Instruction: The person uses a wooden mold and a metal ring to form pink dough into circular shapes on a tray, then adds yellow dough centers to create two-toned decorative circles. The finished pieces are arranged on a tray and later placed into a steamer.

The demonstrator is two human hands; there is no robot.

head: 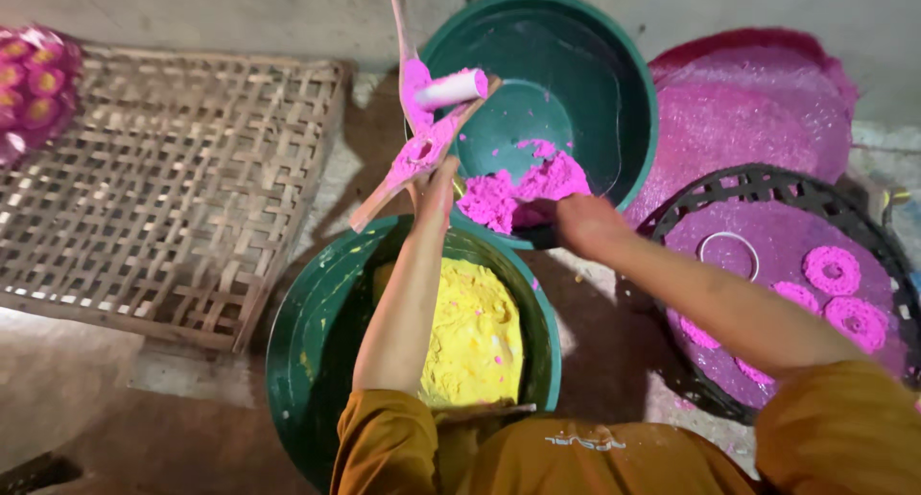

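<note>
Far left, top corner: one bundle of pink-and-yellow rings (34, 82), partly cut off by the frame edge; count not readable. Beside it, one flat woven bamboo tray (163, 188) lying on the floor, nothing on it.

Centre, lower: one green basin (297, 361) holding one mass of yellow dough (475, 337). Centre, upper: a second green basin (576, 35) with one heap of pink dough (523, 188) at its near wall. Basins total: two, rims just beside each other.

Left hand (436, 183) is raised over the gap between the two basins, fingers closed around the lower end of one wooden press (417, 140). The press is held tilted, its two arms spread in a V, smeared with pink dough; one pale cylinder (451, 90) with a pink tip sits across its upper part.

Right hand (580, 222) reaches into the upper basin and rests against the pink dough heap; fingers are buried in the dough, so whether they are closed on a portion cannot be told.

Right: one large round pink mat (748, 102) leaning or lying behind one dark woven round tray (767, 183). On the tray's pink lining: one thin metal ring (729, 255) and about five pink dough rings (833, 270), some hidden by the right forearm.

Both sleeves are mustard-coloured.
</note>
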